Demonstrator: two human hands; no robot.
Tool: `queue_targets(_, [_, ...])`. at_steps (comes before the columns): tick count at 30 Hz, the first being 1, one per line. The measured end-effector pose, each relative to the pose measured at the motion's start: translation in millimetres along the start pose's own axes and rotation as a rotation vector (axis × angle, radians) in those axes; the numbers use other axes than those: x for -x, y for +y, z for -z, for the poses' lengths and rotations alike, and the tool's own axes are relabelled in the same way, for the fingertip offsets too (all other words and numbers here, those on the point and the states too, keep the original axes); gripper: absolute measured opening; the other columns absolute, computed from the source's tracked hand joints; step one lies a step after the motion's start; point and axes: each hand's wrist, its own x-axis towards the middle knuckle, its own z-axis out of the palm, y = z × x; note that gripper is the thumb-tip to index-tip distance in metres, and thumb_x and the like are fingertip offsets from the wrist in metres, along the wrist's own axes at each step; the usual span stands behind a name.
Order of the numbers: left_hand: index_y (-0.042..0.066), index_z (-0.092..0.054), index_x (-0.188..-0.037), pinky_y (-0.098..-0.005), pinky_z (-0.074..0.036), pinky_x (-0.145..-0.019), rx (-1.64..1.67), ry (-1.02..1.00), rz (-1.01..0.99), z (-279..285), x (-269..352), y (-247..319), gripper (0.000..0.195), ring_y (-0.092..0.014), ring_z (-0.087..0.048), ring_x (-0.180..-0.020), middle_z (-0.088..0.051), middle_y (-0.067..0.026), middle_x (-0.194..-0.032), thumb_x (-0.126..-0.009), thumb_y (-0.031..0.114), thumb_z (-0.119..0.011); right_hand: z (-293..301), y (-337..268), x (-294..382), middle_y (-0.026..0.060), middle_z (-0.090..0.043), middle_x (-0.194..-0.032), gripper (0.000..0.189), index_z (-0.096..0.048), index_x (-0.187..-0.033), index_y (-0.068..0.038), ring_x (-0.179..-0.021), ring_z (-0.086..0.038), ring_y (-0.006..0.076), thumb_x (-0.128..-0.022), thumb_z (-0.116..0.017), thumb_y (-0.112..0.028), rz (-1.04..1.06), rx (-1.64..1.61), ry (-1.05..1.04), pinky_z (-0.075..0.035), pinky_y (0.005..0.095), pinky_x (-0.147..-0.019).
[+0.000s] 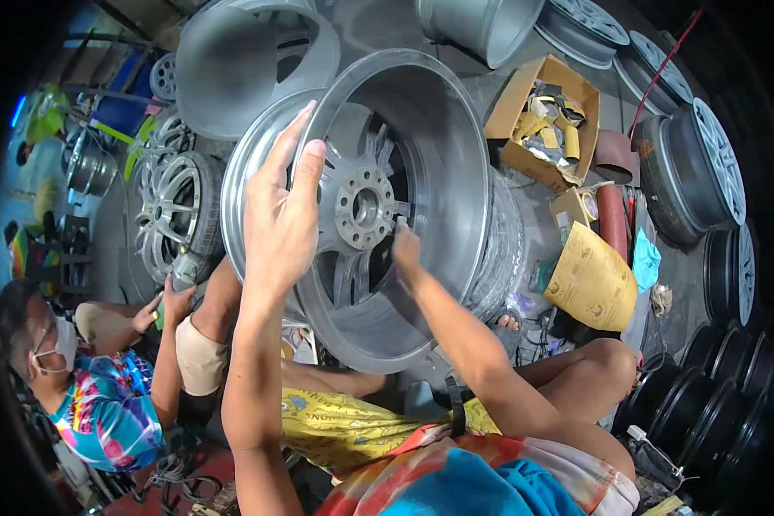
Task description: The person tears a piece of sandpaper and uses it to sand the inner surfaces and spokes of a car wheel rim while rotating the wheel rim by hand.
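A bare grey alloy wheel rim [451, 161] stands tilted in front of me, its hollow barrel facing me. Along its left edge, my left hand [280, 206] grips the lip, thumb on the near side and fingers reaching over. My right hand [407, 248] is inside the barrel, closed beside the bolt holes of the hub [364, 209]. A small pale piece [400, 221] shows at its fingertips; what it is cannot be made out. Spokes [351, 277] lie behind the hub. Partly hidden behind the rim's right side is a worn tyre [500, 242].
On my left a seated masked person [103, 387] holds a power tool [186, 267] at a spoked wheel [174, 200]. A cardboard box [542, 122] holds abrasive scraps. Yellow sandpaper sheets [590, 277] lie at right. More rims [716, 161] and dark stacked wheels [703, 380] line the right.
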Motion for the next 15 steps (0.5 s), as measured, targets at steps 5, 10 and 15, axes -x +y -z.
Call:
queue_targets(5, [-0.004, -0.055, -0.145, -0.0318, -0.041, -0.11, -0.045, 0.017, -0.098, -2.6, 3.1, -1.9, 0.045, -0.019, -0.058, -0.126, -0.065, -0.0187, -0.137, -0.107, 0.02, -0.057, 2.2, 7.1, -7.7, 0.0329, -0.071, -0.107, 0.057, -0.069, -0.116, 0.008, -0.11, -0.067, 0.0468, -0.11, -0.035, -0.037, 0.139, -0.24, -0.114, -0.049, 0.051, -0.092])
queue_targets(10, [-0.004, -0.056, -0.144, -0.0326, -0.04, -0.111, -0.001, 0.016, -0.028, 1.5, 4.3, -3.3, 0.045, -0.02, -0.058, -0.127, -0.065, -0.0187, -0.137, -0.107, 0.021, -0.057, 7.4, 4.2, 6.5, 0.0155, -0.072, -0.102, 0.054, -0.069, -0.122, 0.005, -0.094, -0.064, 0.0216, -0.109, -0.044, -0.04, 0.003, -0.103, 0.015, -0.049, 0.0376, -0.084])
queue_targets(15, [-0.004, -0.057, -0.144, -0.032, -0.04, -0.111, 0.023, 0.033, 0.064, 6.8, 4.9, -5.7, 0.044, -0.019, -0.058, -0.128, -0.065, -0.0174, -0.137, -0.107, 0.021, -0.056, 2.5, 2.4, 8.2, 0.0352, -0.069, -0.107, 0.055, -0.072, -0.107, 0.003, -0.107, -0.066, 0.0524, -0.107, -0.039, -0.041, 0.149, 0.039, -0.007, -0.05, 0.0573, -0.09])
